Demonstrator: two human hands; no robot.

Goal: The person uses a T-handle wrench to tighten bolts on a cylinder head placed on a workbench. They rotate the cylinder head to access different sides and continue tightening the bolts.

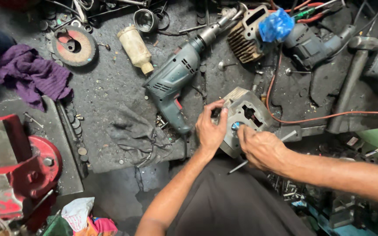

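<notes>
Just right of centre in the frame, your left hand (pixel 210 130) is closed on the left edge of the grey casting (pixel 246 117), thumb and fingers pinching it to hold it steady at the front edge of the bench (pixel 110 87). Your right hand (pixel 261 148) is curled shut around a thin metal rod (pixel 241 165), whose lower end sticks out below your fist toward bottom centre. Your fingertips press at a small blue spot (pixel 236 126) on the casting's lower face; whether the rod's tip is in there I cannot tell, since your fingers cover it.

As for progress, the casting is off whatever it belongs to and lies with its dark central opening facing up, so the stripping-down looks done. The work at the blue spot looks to be under way, not finished: both hands are engaged and nothing is set aside beside the part.

The drill (pixel 176 81) lies untouched just left of your left hand, nose toward upper right. A finned block (pixel 243 41) sits above the casting, under a blue bag (pixel 276 24). A rag (pixel 138 133) lies left of the drill and a red vise (pixel 14 170) at lower left.
</notes>
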